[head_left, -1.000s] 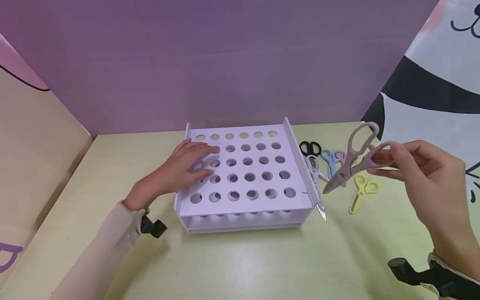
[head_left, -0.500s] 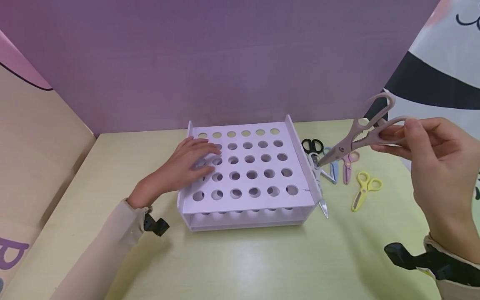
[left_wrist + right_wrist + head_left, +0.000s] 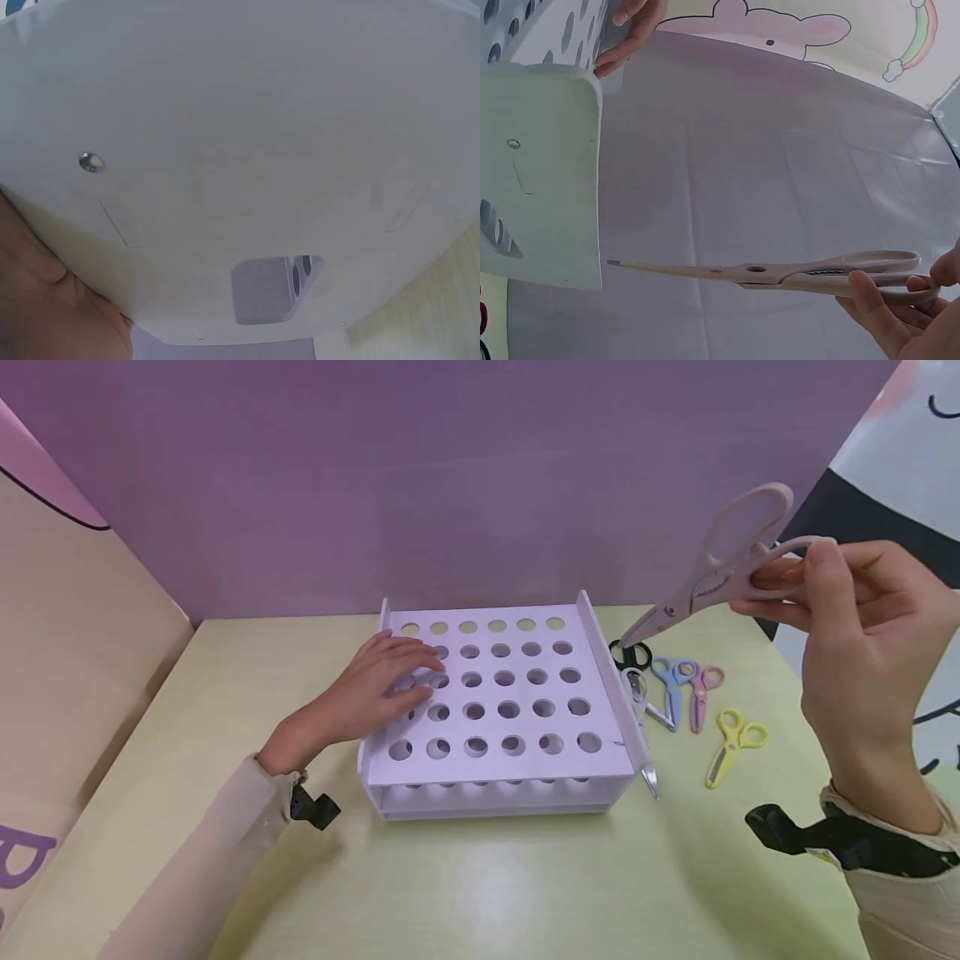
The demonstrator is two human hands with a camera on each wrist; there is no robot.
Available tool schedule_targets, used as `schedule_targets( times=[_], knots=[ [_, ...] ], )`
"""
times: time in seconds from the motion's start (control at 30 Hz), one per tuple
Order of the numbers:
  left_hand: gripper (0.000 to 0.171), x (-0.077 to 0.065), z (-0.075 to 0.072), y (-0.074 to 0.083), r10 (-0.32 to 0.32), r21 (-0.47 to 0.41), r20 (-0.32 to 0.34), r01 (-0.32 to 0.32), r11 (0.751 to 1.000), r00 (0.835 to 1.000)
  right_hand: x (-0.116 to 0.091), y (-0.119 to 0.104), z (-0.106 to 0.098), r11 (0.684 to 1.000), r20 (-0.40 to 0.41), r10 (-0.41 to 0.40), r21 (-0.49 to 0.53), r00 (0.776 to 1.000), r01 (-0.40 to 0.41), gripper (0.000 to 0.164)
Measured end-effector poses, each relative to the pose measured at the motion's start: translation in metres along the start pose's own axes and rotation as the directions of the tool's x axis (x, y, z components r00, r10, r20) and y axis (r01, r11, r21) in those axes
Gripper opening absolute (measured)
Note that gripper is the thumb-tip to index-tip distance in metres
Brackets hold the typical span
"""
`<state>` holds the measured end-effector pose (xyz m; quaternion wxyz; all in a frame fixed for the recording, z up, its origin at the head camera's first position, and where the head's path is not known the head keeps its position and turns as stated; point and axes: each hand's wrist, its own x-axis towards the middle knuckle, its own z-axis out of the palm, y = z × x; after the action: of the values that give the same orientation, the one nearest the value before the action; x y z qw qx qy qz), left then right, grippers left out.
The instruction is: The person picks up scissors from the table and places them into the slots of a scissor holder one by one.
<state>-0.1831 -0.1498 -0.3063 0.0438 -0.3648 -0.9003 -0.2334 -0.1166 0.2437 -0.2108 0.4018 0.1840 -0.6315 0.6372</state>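
Note:
My right hand [image 3: 862, 610] pinches one handle loop of a pair of pale pink scissors [image 3: 708, 581], raised above the right side of the table. Their blades point down and left, the tip overlapping the black scissors [image 3: 639, 656] in the head view. In the right wrist view the pale scissors [image 3: 765, 276] lie nearly level, away from the rack's side panel. My left hand [image 3: 382, 685] rests with spread fingers on the left edge of a white rack [image 3: 487, 727] with rows of round holes. The left wrist view shows that rack's side panel [image 3: 225, 150] with a cutout.
Right of the rack lie blue scissors [image 3: 672, 693], pink scissors [image 3: 699, 697], yellow scissors [image 3: 729, 747] and a pair with white handles [image 3: 636, 689] against the rack's side. A purple backdrop [image 3: 480, 485] rises behind the pale table [image 3: 480, 893].
The right hand has lifted the pale pink scissors higher and farther back. Their tip has moved left, towards the rack. The left hand has stayed on the rack.

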Motion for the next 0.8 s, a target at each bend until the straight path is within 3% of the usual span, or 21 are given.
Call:
schedule_targets(
  times=[0.33,0.63,0.8],
  knots=[
    [0.045,-0.002,0.000,-0.001,-0.003,-0.025,-0.020,0.002,1.000,1.000,0.012,0.017,0.028,0.999,0.050,-0.027,0.022,0.998,0.026,0.019],
    [0.040,-0.005,0.003,0.000,-0.010,-0.104,-0.076,0.002,0.995,0.997,0.025,0.046,0.047,0.999,0.111,-0.017,0.033,0.994,0.013,0.021],
    [0.038,-0.004,0.003,-0.001,-0.004,-0.137,-0.093,-0.009,0.990,0.996,0.028,0.060,0.054,0.997,0.170,-0.037,-0.054,0.985,0.047,0.024]
  ],
)
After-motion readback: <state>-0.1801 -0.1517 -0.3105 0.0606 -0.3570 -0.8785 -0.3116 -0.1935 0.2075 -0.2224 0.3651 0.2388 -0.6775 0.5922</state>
